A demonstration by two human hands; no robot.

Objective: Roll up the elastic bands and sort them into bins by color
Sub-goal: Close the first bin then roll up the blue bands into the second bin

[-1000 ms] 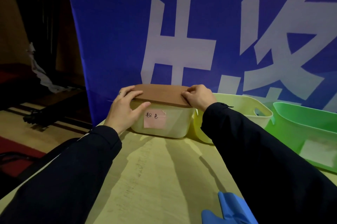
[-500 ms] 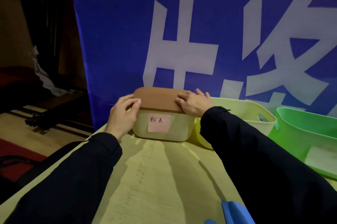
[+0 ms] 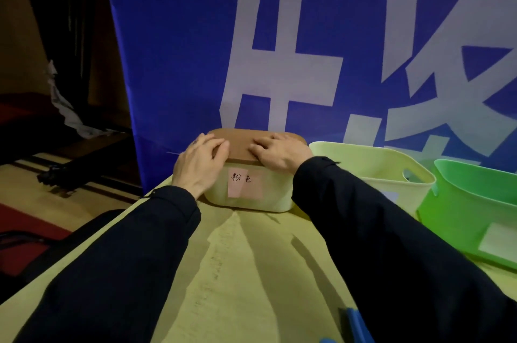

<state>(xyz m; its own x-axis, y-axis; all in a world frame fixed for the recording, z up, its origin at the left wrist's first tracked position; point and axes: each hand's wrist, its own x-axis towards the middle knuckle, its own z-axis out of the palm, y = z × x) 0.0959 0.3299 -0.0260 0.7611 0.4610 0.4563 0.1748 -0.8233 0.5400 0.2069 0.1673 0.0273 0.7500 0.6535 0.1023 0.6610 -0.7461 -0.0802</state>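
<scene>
Head view: a cream bin (image 3: 249, 197) with a pink label (image 3: 244, 184) sits at the far edge of the table (image 3: 237, 272), its brown lid (image 3: 240, 144) on top. The left hand (image 3: 200, 165) lies on the lid's left end and the right hand (image 3: 279, 151) on its right end, fingers flat, grasping nothing. To the right stand a pale yellow bin (image 3: 391, 172) and a green bin (image 3: 475, 211). No elastic band is identifiable.

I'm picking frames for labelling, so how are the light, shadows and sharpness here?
Head view: dim, bluish light; the left side beyond the table is nearly black. The sleeves cast long shadows across the table. The left hand and right hand on the brown lid look slightly soft, though the pink label stays readable. No glare; wide-angle stretch at the edges.
</scene>
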